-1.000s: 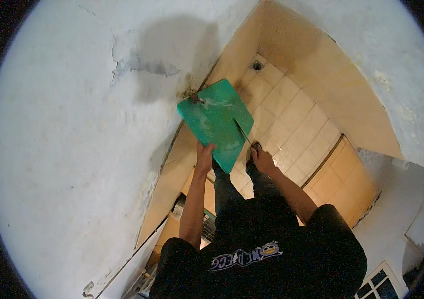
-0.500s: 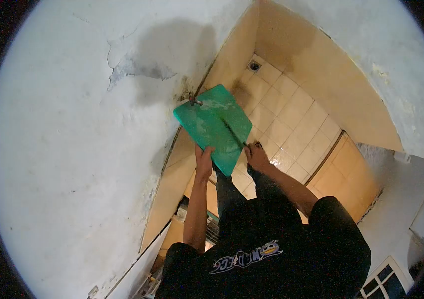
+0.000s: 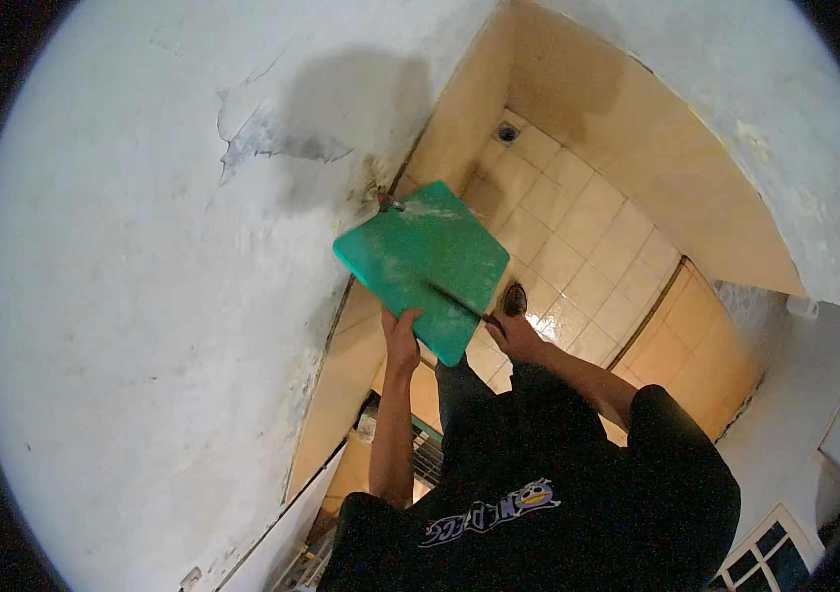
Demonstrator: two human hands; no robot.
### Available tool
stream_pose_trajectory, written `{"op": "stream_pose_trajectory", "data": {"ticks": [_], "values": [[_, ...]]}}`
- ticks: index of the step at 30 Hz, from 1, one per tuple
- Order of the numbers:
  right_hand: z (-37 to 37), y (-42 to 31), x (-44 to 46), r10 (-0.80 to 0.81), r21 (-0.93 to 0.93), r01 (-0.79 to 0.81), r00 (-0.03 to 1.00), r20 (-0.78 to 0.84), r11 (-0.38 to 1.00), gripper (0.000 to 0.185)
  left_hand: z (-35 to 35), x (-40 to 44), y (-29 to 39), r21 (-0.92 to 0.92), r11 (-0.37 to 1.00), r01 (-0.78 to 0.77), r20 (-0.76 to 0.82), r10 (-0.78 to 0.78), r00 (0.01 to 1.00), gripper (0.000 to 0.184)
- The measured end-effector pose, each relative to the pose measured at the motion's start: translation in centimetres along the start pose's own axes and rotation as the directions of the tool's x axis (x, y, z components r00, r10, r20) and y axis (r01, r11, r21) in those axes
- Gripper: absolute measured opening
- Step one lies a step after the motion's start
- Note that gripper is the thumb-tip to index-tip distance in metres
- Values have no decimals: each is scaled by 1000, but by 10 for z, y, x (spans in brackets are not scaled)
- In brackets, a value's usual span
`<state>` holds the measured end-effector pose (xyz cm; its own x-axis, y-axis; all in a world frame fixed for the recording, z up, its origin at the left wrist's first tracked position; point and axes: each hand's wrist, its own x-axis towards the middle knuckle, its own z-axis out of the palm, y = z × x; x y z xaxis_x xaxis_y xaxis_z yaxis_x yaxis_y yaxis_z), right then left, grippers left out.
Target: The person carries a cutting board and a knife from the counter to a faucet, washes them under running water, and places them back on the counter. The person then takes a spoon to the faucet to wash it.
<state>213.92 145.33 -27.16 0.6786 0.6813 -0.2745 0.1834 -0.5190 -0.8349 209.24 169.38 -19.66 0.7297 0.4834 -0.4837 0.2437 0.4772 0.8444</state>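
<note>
A green cutting board [image 3: 469, 252] is held tilted below the wall tap [image 3: 388, 203], with wet-looking pale streaks near its top corner. My left hand [image 3: 402, 337] grips the board's lower left edge, thumb on the upper face. In my right hand [image 3: 516, 335], closed at the board's lower right edge, is a thin dark knife [image 3: 454, 300]. Its blade lies across the lower part of the board, pointing up and left. The handle is mostly covered by my fingers.
The tap sticks out of a stained white wall [image 3: 144, 296] at the left. Beneath is a wet tiled floor [image 3: 578, 227] with a drain [image 3: 508, 132] in the far corner. Low tiled walls [image 3: 637, 128] enclose it. A foot [image 3: 514, 299] shows beside my right hand.
The board has shifted slightly down and its lower corner has come nearer my body. My right hand has drawn the knife lower across the board, and its blade lies flatter. A foot has come into view.
</note>
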Motion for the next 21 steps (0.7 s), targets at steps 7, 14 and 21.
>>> {"op": "stream_pose_trajectory", "data": {"ticks": [7,14,21], "values": [[-16,71,31,407,-151,-416,909,-92,896,44,-3,-30,20,116,990,-80,24,78,997,71],[-5,-17,-8,16,25,-15,999,-30,1000,42,-2,-15,-1,-9,1000,-9,-17,8,1000,73],[-39,9,20,347,-108,-352,936,-63,930,37,14,0,0,200,972,-122,51,114,992,66]]}}
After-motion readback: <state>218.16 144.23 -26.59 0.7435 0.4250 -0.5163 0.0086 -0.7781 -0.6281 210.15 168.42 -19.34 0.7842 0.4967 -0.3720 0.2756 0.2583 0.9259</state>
